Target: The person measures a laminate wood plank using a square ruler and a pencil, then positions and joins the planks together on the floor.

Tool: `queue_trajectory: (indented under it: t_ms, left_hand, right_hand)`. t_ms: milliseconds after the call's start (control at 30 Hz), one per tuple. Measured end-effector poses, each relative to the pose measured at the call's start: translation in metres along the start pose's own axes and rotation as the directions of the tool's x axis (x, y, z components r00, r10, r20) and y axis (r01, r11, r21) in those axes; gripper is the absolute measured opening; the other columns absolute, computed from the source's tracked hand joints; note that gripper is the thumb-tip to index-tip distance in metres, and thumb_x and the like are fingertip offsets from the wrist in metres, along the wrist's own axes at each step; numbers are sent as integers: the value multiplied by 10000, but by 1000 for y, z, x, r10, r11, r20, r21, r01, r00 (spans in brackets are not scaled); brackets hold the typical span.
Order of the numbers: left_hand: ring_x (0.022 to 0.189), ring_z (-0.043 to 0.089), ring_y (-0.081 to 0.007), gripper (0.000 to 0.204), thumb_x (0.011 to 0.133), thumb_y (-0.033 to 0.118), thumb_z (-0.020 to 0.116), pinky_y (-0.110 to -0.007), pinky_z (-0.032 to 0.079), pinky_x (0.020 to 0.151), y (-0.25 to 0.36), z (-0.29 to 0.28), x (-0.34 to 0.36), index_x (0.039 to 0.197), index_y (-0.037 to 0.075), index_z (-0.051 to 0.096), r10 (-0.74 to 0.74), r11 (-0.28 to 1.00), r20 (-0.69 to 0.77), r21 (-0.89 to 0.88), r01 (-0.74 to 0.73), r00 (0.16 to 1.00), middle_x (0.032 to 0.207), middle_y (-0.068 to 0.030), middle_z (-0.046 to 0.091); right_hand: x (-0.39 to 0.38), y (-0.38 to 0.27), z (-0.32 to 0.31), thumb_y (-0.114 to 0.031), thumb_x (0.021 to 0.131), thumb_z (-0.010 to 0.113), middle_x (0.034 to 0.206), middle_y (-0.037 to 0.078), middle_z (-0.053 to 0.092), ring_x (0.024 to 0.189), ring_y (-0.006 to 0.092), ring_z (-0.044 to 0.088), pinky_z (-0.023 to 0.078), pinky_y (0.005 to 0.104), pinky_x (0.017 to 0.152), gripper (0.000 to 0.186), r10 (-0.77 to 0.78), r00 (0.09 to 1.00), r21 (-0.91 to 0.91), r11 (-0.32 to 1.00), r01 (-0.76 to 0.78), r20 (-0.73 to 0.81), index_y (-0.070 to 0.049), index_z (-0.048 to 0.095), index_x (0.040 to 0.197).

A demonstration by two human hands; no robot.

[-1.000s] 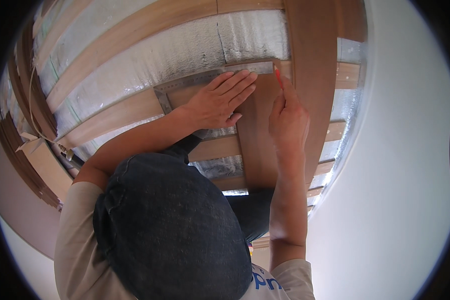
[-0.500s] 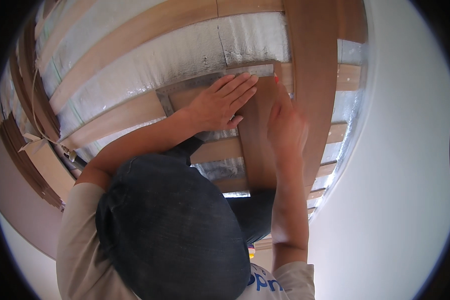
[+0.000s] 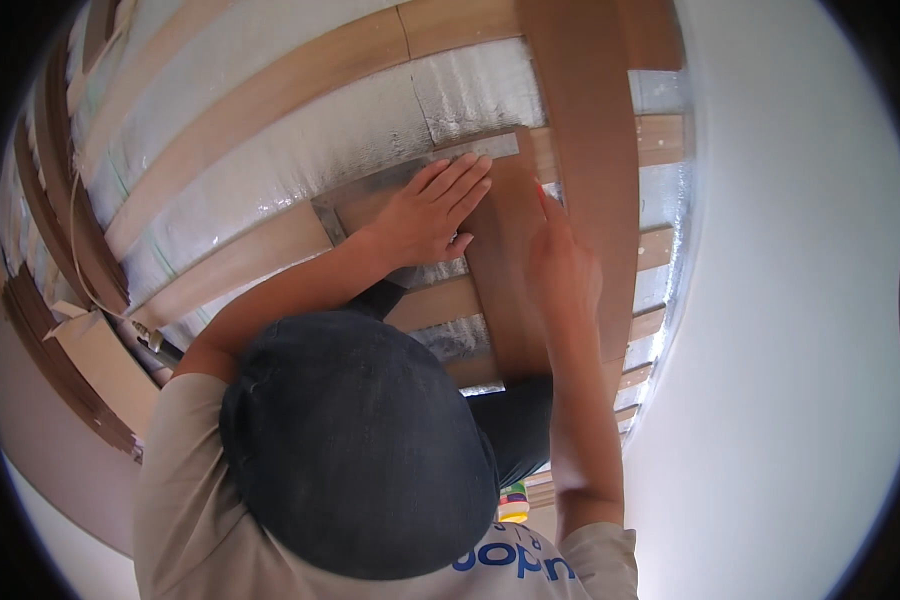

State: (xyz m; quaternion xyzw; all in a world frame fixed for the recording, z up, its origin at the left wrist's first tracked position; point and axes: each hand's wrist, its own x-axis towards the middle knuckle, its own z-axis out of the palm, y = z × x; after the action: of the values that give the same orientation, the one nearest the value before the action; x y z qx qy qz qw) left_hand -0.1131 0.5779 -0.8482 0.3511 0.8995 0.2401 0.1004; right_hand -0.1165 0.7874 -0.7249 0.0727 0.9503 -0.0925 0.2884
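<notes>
My left hand (image 3: 425,215) lies flat with fingers stretched out on a metal carpenter's square (image 3: 490,146), which rests across a short brown board (image 3: 500,280). My right hand (image 3: 560,255) is closed round a red pencil (image 3: 540,190), its tip at that board just below the right end of the square. A long brown plank (image 3: 587,120) runs directly to the right of the board. Part of the square is hidden under my left hand.
Pale battens (image 3: 230,260) lie over silvery foil underlay (image 3: 475,85). Stacked boards (image 3: 70,380), a pale panel (image 3: 105,370) and a hose with a metal fitting (image 3: 145,330) are at left. A white wall (image 3: 790,300) bounds the right side. A colourful container (image 3: 513,505) stands near my body.
My right hand with the pencil has moved down, away from the square's end. The view has shifted slightly, while my left hand stays flat on the square.
</notes>
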Motion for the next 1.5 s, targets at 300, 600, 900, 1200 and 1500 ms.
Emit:
queue_trajectory:
  t_ms: [300, 600, 900, 1200, 1500]
  left_hand:
    - [1300, 581, -302, 492, 910, 233, 684, -464, 465, 1068, -33, -44, -25, 1373, 80, 623, -199, 974, -49, 96, 203, 979, 1364, -107, 633]
    - [828, 673, -293, 307, 965, 238, 727, -385, 552, 749, -34, -161, -6, 1192, 37, 678, -218, 836, 187, -470, 282, 958, 954, -133, 677]
    - [932, 636, -110, 126, 999, 94, 697, -319, 539, 830, 112, -213, 114, 1112, 46, 669, 415, 514, 380, -848, 132, 826, 989, -2, 659]
    - [1150, 635, -155, 548, 1008, 257, 750, -334, 535, 984, 119, -180, 161, 1456, 16, 547, 412, 882, 733, -470, -35, 542, 1188, -53, 651]
    - [1335, 576, -419, 804, 922, 458, 784, -464, 498, 1100, 306, -61, 119, 1546, 51, 483, 413, 505, 910, -188, -842, 44, 1449, -237, 568]
  right_hand:
    - [-208, 112, 39, -129, 1077, 552, 1221, 285, 676, 1059, 458, 697, 574, 490, 863, 329, 361, 911, 342, 897, -282, -197, -43, 577, 1394]
    - [-211, 9, 45, -269, 1077, 615, 960, 241, 715, 912, 425, 730, 571, 461, 804, 250, 362, 932, 715, 648, -262, 13, -68, 711, 1190]
    - [-172, -62, -31, -217, 1000, 650, 1083, 176, 684, 1062, 375, 656, 422, 498, 1021, 438, 311, 696, 504, 860, 85, -648, -34, 559, 1388]
    - [-383, 36, 11, -96, 943, 672, 1093, 216, 674, 997, 409, 670, 531, 539, 875, 278, 679, 451, 693, 702, -168, -579, -19, 612, 1203]
    - [-599, 90, 201, -309, 1137, 485, 1256, 320, 621, 1111, 492, 647, 528, 556, 934, 451, 969, -247, 769, -176, -614, 24, 24, 520, 1439]
